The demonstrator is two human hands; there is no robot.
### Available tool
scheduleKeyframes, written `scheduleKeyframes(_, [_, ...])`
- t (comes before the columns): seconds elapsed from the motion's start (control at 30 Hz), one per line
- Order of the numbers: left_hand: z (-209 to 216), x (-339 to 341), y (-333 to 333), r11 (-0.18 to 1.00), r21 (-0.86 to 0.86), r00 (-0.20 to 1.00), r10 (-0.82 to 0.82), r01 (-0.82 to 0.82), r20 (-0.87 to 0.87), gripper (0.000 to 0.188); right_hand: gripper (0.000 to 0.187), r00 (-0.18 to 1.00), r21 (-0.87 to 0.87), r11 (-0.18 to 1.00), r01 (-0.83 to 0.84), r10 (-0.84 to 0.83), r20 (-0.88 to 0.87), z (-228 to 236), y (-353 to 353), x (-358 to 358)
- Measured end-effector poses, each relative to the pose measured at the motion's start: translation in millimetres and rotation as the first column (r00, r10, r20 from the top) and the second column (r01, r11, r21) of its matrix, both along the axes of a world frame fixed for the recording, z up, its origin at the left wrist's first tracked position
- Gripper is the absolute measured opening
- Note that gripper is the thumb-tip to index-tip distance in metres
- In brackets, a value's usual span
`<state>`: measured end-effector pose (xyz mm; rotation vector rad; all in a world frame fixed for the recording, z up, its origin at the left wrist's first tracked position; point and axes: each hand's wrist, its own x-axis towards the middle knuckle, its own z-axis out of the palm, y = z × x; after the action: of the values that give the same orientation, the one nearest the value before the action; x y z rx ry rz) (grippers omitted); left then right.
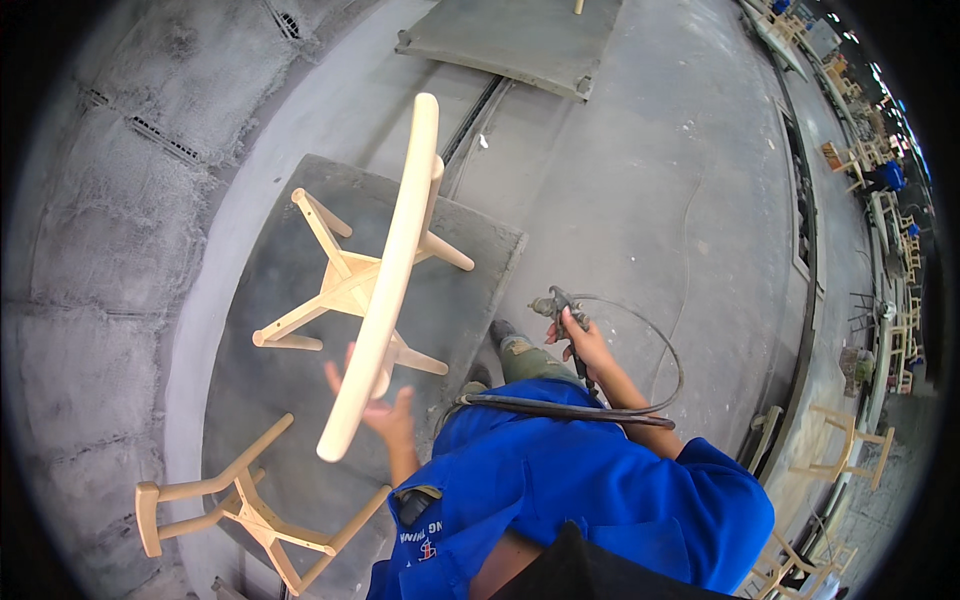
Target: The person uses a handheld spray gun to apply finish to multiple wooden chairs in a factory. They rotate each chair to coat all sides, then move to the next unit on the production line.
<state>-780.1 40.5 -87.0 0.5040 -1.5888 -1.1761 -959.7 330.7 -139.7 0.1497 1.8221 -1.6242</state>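
Observation:
A pale unfinished wooden chair frame point(390, 275) stands on a square grey board point(490, 235) to my left. Its long curved top rail points up toward me and hides part of the legs and crossed centre. Behind the rail's near end is my left hand point(385, 412), its fingers and thumb spread. The rail covers part of the palm, and I cannot tell whether they touch. In my right hand point(588, 345) is a spray gun point(556, 303), held by the handle to the right of the chair. A dark hose point(655, 340) loops from it and crosses my waist.
A second wooden chair frame point(240, 505) lies at the lower left. Another grey board point(515, 45) sits ahead over a floor track point(478, 115). A dusty grey wall point(130, 260) runs along the left. More chair frames point(848, 445) line the right side.

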Motion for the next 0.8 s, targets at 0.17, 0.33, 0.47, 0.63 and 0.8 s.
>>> scheduleKeyframes(0.17, [-66.2, -42.5, -12.0, 0.973, 0.188, 0.989, 0.117, -0.132, 0.088, 0.046, 0.067, 0.99, -0.025, 0.995, 0.097, -0.099, -0.099, -9.0, -32.5, -74.8])
scheduleKeyframes(0.33, [-21.0, -31.9, -21.1, 0.955, 0.282, 0.99, 0.12, -0.093, -0.08, 0.03, 0.077, 0.975, -0.117, 0.992, 0.052, -0.076, -0.207, 11.6, -94.9, -151.0])
scheduleKeyframes(0.47, [60.8, -4.3, -56.8, 0.874, 0.416, 0.963, 0.268, -0.251, 0.02, 0.034, 0.083, 0.987, -0.332, 0.932, -0.146, 0.114, -0.112, 35.9, -162.8, -188.6])
scheduleKeyframes(0.63, [90.9, -20.0, -121.7, 0.81, 0.46, 0.922, 0.384, -0.363, 0.052, 0.039, 0.092, 0.96, -0.538, 0.818, -0.204, 0.275, 0.053, 25.2, -259.7, -235.4])
scheduleKeyframes(0.8, [120.6, -25.0, -184.4, 0.736, 0.495, 0.875, 0.47, -0.462, 0.118, 0.044, 0.092, 0.938, -0.426, 0.898, -0.112, 0.238, 0.254, -36.9, -331.1, -248.1])
